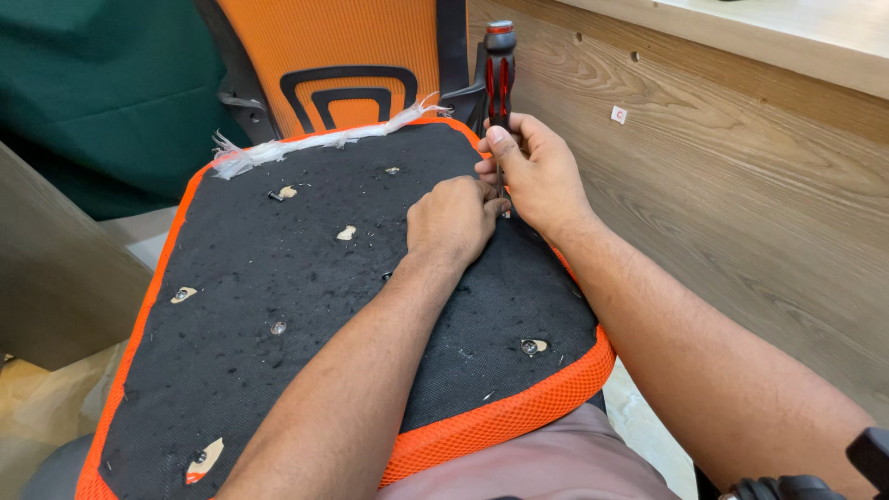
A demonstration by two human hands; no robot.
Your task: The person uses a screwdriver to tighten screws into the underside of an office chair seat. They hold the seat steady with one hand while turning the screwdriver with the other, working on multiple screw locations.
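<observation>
Upright, red-and-black screwdriver [499, 69], gripped, black orange-edged seat cushion [278, 278]

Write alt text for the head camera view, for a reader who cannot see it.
Both hands work at the far edge of an upturned chair seat, black underneath with orange mesh trim: the right hand holds a red-and-black screwdriver upright, the left hand is fisted beside it. Wood panelling stands at right.
</observation>
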